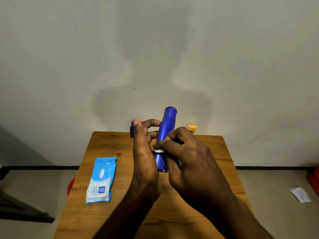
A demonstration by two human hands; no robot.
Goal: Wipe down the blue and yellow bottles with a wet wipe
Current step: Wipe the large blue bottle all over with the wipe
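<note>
A tall blue bottle (166, 130) is held above the wooden table (107, 147), cap pointing away from me. My left hand (145, 149) props it from the left, fingers partly spread against its side. My right hand (186, 156) presses a small white wet wipe (159, 150) against the bottle's lower half. A second blue bottle (132, 130) stands at the table's far edge, mostly hidden behind my left hand. A yellow bottle (192, 128) stands at the far edge to the right, partly behind my right hand.
A light blue pack of wet wipes (101, 180) lies flat on the table's left side. A red object (70, 185) shows beneath the left edge. On the floor at right lie a white paper scrap (300, 194) and a red item (313, 178). A wall stands close behind.
</note>
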